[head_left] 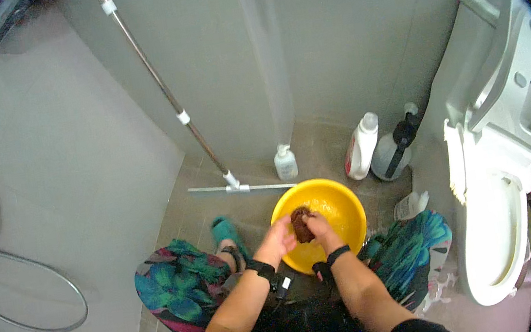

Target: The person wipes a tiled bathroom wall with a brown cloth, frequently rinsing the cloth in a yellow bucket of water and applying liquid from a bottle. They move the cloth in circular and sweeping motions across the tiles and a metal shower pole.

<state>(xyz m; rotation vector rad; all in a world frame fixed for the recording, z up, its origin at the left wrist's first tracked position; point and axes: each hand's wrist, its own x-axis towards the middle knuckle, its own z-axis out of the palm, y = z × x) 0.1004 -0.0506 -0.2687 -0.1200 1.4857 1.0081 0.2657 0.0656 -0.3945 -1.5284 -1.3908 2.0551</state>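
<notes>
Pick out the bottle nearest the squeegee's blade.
The white pump bottle, just beyond the right end of the squeegee's blade; the other bottles sit farther right, towards the toilet.

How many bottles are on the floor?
4: white pump bottle beyond the yellow basin; white capped bottle farther right; grey dark-topped bottle beside that; translucent white bottle by the right knee. More may be hidden.

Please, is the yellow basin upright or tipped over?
Upright: the yellow basin shows its open inside facing up, beneath the left hand and right hand.
</notes>
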